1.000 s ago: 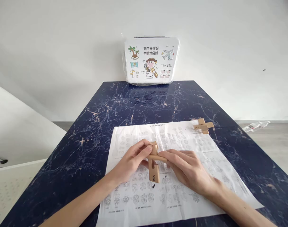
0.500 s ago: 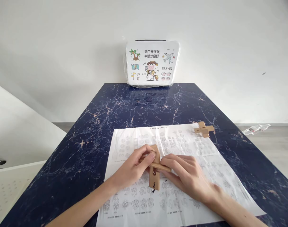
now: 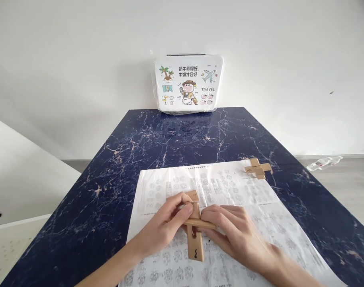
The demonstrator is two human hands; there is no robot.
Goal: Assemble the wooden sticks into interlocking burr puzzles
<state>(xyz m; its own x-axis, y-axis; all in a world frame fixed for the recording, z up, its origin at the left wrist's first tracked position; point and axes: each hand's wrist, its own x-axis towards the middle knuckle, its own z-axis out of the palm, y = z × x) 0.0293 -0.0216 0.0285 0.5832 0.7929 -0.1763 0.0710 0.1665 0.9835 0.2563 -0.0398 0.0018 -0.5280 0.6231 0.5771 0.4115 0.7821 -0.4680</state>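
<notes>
Both my hands are on a wooden interlocking puzzle (image 3: 195, 245) made of flat pieces with black marks, held just over a printed sheet. My left hand (image 3: 168, 223) is closed, thumb and forefinger pinching the puzzle near its middle. My right hand (image 3: 234, 225) grips the right end of the crosswise piece (image 3: 201, 223), its fingertips partly hidden behind the wood. One long piece with a slot and a black mark points toward me. Under the hands lies the creased white instruction sheet (image 3: 158, 187), covered with small line drawings.
A cross-shaped wooden puzzle (image 3: 257, 169) rests on the sheet's far right corner. At the back of the dark blue marbled table (image 3: 110, 171) stands a white case (image 3: 188, 83) with cartoon prints, against the wall. Clear plastic packaging (image 3: 324, 162) lies beyond the right edge.
The view has tilted up slightly, so the table and hands appear lower. The puzzle has tipped in my hands, its near piece showing longer and its crosswise piece lying more level.
</notes>
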